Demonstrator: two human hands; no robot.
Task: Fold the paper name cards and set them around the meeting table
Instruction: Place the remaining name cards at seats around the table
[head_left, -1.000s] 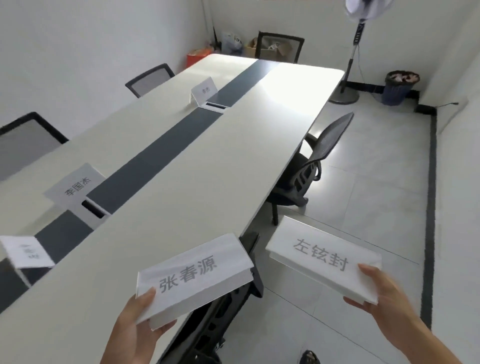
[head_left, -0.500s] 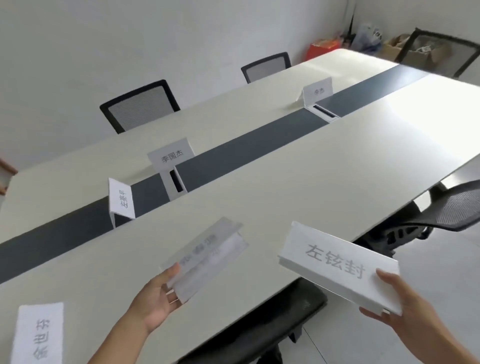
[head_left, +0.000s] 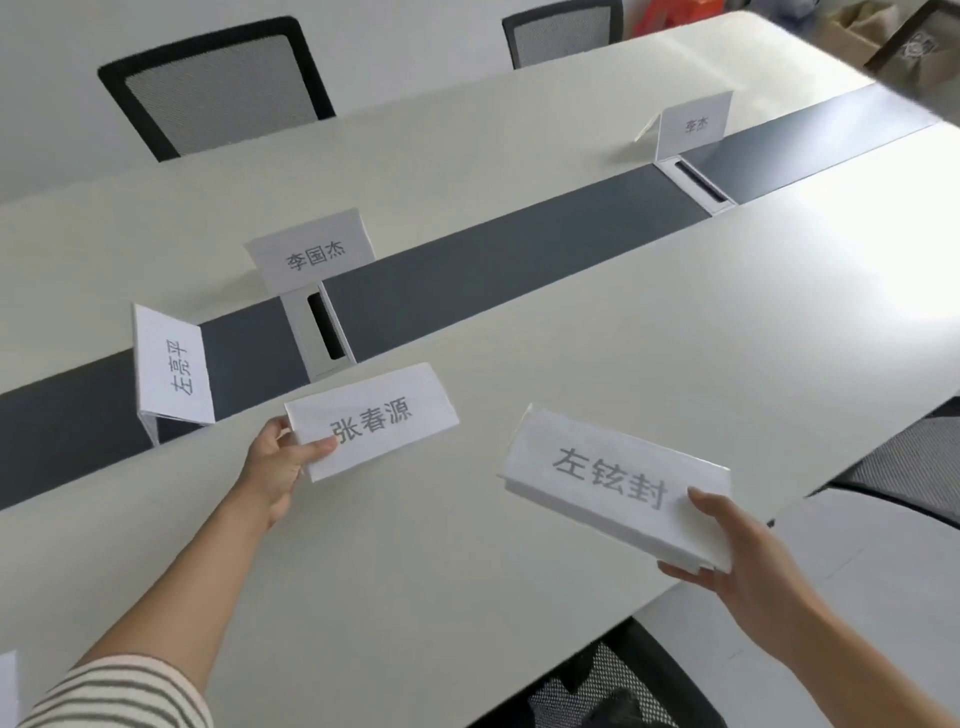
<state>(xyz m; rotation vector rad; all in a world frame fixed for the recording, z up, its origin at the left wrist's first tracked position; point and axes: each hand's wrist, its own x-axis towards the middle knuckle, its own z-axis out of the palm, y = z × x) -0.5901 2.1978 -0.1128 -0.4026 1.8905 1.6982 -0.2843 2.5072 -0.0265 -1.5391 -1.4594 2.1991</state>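
My left hand reaches out over the long white meeting table and grips the left end of a folded white name card with grey printed characters, held near the table's dark centre strip. My right hand grips a second folded name card by its right end, above the table's near edge. Three folded cards stand along the strip: one at the left, one in the middle and one far right.
Two cable slots sit in the centre strip. Black mesh chairs stand at the far side, another at the near side and one at the right. A sheet edge shows at the bottom left.
The view has swung left and down over the table. My left hand has stretched forward with its card toward the centre strip and turned its printed face up. My right hand keeps its card.
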